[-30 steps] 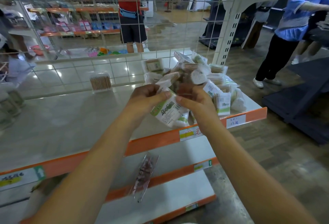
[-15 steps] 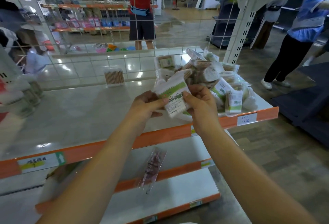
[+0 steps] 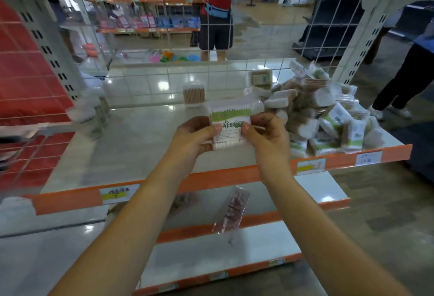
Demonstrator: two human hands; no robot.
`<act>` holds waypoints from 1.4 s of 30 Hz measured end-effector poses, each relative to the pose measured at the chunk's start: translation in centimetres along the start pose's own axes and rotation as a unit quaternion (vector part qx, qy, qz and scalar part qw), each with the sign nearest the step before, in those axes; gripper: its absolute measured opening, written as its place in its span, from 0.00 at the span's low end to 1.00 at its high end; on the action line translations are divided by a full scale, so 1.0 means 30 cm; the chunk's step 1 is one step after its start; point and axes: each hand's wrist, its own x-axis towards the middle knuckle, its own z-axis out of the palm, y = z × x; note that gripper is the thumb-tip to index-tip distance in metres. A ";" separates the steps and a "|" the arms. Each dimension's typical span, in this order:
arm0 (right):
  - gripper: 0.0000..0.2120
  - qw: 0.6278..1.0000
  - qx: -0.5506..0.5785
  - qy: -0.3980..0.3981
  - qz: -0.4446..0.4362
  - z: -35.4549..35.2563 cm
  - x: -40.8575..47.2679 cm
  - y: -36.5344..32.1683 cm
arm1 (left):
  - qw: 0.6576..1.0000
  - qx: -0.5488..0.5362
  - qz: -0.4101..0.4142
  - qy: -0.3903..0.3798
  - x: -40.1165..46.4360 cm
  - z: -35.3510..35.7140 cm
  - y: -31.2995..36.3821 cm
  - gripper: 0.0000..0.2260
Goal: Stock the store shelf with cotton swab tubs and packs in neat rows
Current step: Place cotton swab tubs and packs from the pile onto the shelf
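A swab pack (image 3: 231, 126) is pinched by the left hand (image 3: 197, 134) and right hand (image 3: 267, 136) above the shelf (image 3: 131, 145). It could be dropped (slippery wrap), or the heap (image 3: 324, 117) bumped.

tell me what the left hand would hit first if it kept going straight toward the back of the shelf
Probably the round clear tub of wooden cotton swabs standing by the wire grid back. The left hand, holding the green-labelled swab pack, points roughly that way, though depth is unclear.
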 end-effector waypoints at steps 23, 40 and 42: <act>0.09 0.995 -0.072 -0.053 0.052 0.388 -0.204 0.112 | 0.960 0.206 0.190 -0.017 -0.136 -0.394 0.011 0.13; 0.15 0.973 -0.210 -0.093 0.007 0.326 0.179 0.282 | 0.774 0.629 0.059 -0.044 0.037 -0.445 -0.067 0.13; 0.16 0.962 -0.249 -0.110 -0.021 0.309 0.229 0.311 | 0.772 0.632 0.049 -0.038 0.059 -0.442 -0.081 0.12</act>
